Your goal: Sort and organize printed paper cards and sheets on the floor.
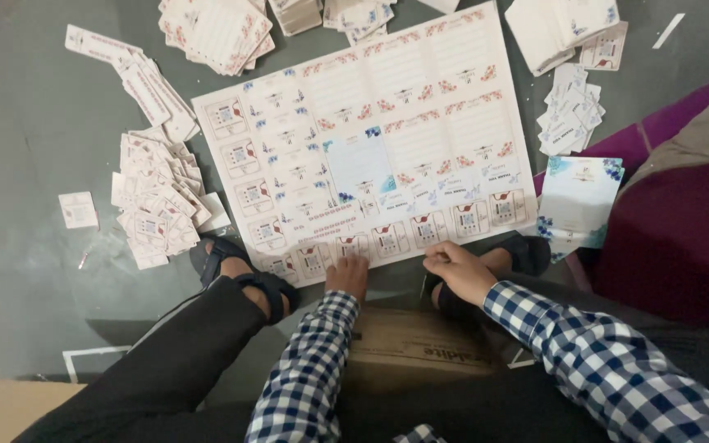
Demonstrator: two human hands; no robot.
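A large printed sheet [371, 139] of many small card and label designs lies on the grey floor in front of me. My left hand [346, 275] rests flat on the sheet's near edge, fingers pressing down on it. Just to the right, my right hand [457, 267] curls at the same near edge, fingertips touching the paper; I cannot tell whether it pinches the sheet. Both sleeves are blue-and-white checked. My sandalled feet [244, 275] flank the sheet's near edge.
Piles of cut white cards [157, 205] lie left of the sheet, and more stacks [215, 29] sit at the top. Small card stacks [572, 111] and a floral printed card pile [580, 197] lie right. A cardboard box [420, 349] sits between my legs. Maroon fabric [683, 238] fills the right.
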